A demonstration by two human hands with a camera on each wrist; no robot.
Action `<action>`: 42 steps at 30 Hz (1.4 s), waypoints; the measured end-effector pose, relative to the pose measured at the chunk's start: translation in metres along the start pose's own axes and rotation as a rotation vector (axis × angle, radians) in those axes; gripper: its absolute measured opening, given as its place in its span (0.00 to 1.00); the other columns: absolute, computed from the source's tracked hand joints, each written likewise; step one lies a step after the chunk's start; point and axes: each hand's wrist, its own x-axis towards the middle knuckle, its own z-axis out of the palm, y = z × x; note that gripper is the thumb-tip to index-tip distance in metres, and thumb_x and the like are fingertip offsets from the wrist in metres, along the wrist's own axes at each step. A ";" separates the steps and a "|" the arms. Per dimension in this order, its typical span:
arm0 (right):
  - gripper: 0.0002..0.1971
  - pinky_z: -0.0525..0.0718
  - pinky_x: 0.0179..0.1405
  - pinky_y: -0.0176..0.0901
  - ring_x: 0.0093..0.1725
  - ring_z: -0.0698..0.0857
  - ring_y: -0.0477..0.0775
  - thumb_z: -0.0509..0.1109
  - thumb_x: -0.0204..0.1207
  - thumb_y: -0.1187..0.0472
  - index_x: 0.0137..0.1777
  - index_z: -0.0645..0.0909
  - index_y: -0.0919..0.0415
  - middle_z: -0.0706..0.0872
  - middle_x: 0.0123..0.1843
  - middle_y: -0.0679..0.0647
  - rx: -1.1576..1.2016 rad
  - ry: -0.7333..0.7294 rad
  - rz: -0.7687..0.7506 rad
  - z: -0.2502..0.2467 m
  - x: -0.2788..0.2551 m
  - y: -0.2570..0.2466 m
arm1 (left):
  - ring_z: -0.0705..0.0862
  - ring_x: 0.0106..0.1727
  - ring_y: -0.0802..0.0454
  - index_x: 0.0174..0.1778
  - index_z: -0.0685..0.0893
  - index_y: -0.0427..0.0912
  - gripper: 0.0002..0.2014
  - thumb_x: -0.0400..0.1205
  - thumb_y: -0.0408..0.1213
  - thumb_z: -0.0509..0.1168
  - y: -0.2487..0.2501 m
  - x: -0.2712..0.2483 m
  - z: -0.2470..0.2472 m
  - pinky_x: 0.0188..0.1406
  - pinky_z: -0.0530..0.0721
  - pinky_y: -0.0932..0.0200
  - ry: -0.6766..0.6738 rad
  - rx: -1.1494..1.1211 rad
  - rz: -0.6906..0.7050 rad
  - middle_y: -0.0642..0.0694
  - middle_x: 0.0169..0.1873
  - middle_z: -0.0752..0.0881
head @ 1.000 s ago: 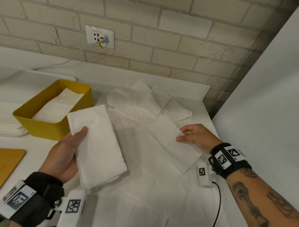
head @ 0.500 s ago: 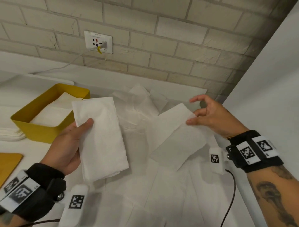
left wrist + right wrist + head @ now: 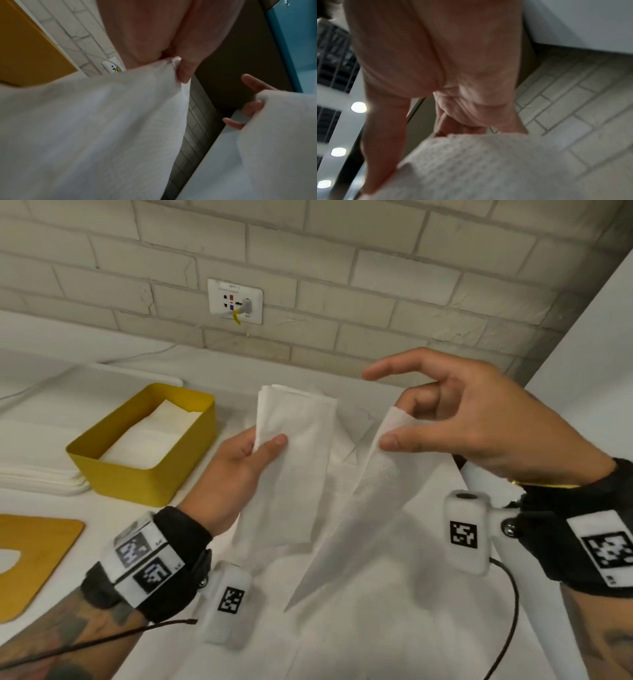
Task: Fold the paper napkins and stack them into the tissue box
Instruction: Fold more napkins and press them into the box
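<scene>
My left hand [image 3: 253,453] grips a stack of folded white napkins [image 3: 291,467], thumb on top, held upright above the counter; the same stack [image 3: 96,128] fills the left wrist view. My right hand [image 3: 445,426] pinches the top corner of a single loose napkin [image 3: 363,498], which hangs down in the air just right of the stack. That napkin [image 3: 488,162] shows blurred in the right wrist view. The yellow tissue box [image 3: 144,470] stands to the left with folded napkins [image 3: 150,440] inside. More loose napkins [image 3: 376,628] lie spread on the counter below both hands.
A wooden board [image 3: 30,559] lies at the front left. A pile of white cloths or trays [image 3: 34,477] sits left of the box. The brick wall with a socket [image 3: 236,301] stands behind, and a white panel [image 3: 589,392] closes the right side.
My right hand has lifted one napkin off the counter and brought it up beside the stack. My left hand has raised the folded stack towards the middle.
</scene>
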 end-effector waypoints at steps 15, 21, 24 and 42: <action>0.26 0.80 0.55 0.39 0.47 0.89 0.42 0.84 0.71 0.51 0.68 0.80 0.41 0.93 0.44 0.49 -0.143 -0.113 0.327 0.051 0.072 0.071 | 0.90 0.64 0.40 0.70 0.85 0.38 0.19 0.89 0.44 0.62 -0.034 -0.035 0.020 0.68 0.85 0.44 -0.196 -0.245 -0.373 0.39 0.62 0.91; 0.41 0.83 0.64 0.55 0.62 0.90 0.56 0.89 0.57 0.50 0.71 0.77 0.38 0.93 0.55 0.51 0.260 0.000 0.434 0.055 0.046 0.098 | 0.91 0.61 0.36 0.65 0.87 0.33 0.16 0.89 0.39 0.63 -0.043 -0.037 0.011 0.67 0.86 0.41 -0.087 -0.263 -0.377 0.35 0.59 0.92; 0.50 0.84 0.71 0.61 0.63 0.90 0.57 0.94 0.47 0.54 0.72 0.76 0.37 0.88 0.62 0.59 0.417 0.139 0.451 0.067 0.030 0.116 | 0.91 0.60 0.36 0.64 0.87 0.33 0.15 0.90 0.40 0.62 -0.048 -0.034 0.007 0.65 0.86 0.41 -0.026 -0.304 -0.373 0.35 0.58 0.92; 0.21 0.91 0.42 0.42 0.51 0.94 0.56 0.78 0.55 0.67 0.49 0.94 0.54 0.94 0.55 0.58 0.821 0.299 0.008 0.073 -0.017 0.076 | 0.89 0.66 0.41 0.71 0.85 0.42 0.23 0.90 0.53 0.56 -0.050 -0.020 0.014 0.72 0.81 0.41 0.050 -0.471 -0.399 0.40 0.63 0.91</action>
